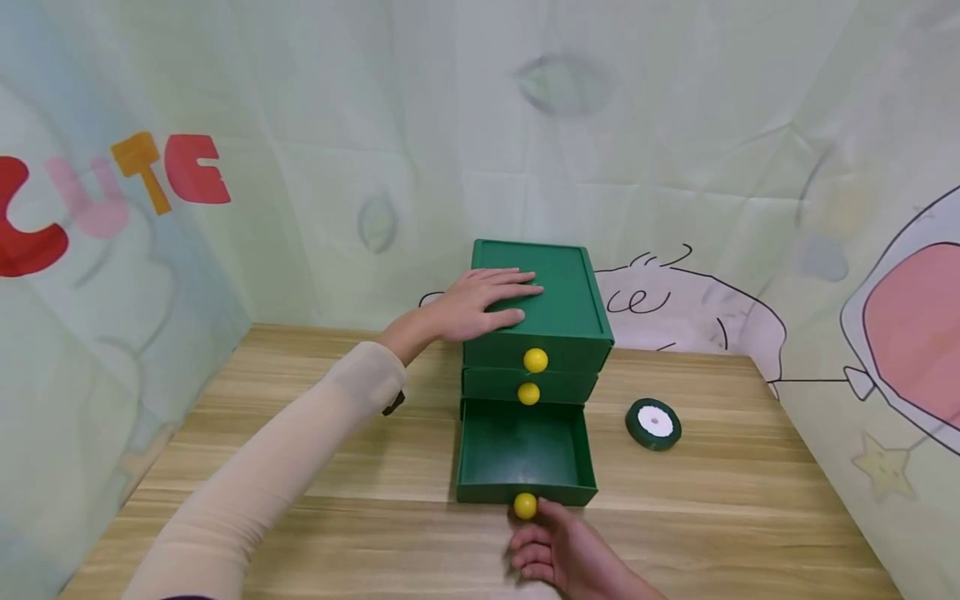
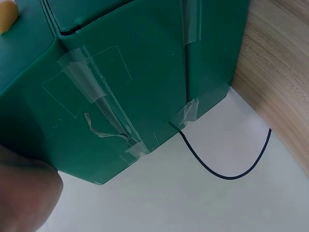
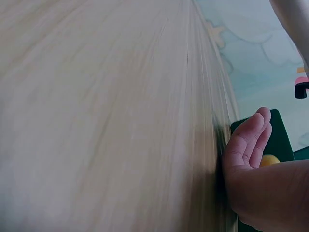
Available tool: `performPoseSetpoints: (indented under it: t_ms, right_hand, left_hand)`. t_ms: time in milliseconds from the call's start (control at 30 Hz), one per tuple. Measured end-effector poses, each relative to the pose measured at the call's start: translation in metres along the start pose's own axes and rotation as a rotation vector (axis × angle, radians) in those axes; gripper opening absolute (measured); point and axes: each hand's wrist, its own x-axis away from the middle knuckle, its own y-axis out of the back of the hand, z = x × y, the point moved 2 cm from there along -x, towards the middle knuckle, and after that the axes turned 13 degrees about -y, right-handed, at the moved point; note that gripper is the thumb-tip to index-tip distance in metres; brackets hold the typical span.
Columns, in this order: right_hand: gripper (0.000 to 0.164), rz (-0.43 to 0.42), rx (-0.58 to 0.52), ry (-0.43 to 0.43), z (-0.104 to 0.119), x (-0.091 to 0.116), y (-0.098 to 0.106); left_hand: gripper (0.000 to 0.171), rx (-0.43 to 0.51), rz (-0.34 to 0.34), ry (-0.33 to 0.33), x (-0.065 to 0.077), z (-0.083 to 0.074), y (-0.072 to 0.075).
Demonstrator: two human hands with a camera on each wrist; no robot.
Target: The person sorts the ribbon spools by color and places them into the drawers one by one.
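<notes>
A green drawer cabinet [image 1: 555, 292] with yellow knobs stands on the table. Its bottom drawer [image 1: 525, 492] is pulled out, and nothing lies inside. My left hand [image 1: 474, 307] rests on the cabinet's top, fingers spread and straight. In the left wrist view, clear tape shows along the cabinet's side [image 2: 145, 72]; only a blurred part of the left hand [image 2: 26, 195] appears. My right hand [image 1: 573, 550] is at the bottom drawer's yellow knob [image 1: 525, 506], thumb tip right beside it, other fingers loosely bent below. The right wrist view shows that knob [image 3: 269, 160] partly behind the hand [image 3: 241, 179].
A dark green ribbon roll [image 1: 654, 424] with a white centre lies right of the cabinet. Two upper drawers, including the middle drawer [image 1: 487, 384], are pushed in. Printed cloth [image 1: 337, 167] hangs behind and beside the wood-grain table [image 1: 360, 533].
</notes>
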Motion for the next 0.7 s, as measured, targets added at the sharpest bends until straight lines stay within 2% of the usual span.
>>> performPoseSetpoints:
  t_ms: [200, 700]
  right_hand:
    - [0.055, -0.069, 0.044, -0.004, 0.000, 0.011, 0.013]
    - [0.050, -0.177, 0.070, -0.007, 0.002, 0.043, 0.059]
  left_hand:
    - [0.057, 0.002, -0.003, -0.001, -0.001, -0.002, 0.000]
    - [0.056, 0.009, -0.002, 0.001, -0.001, -0.002, -0.003]
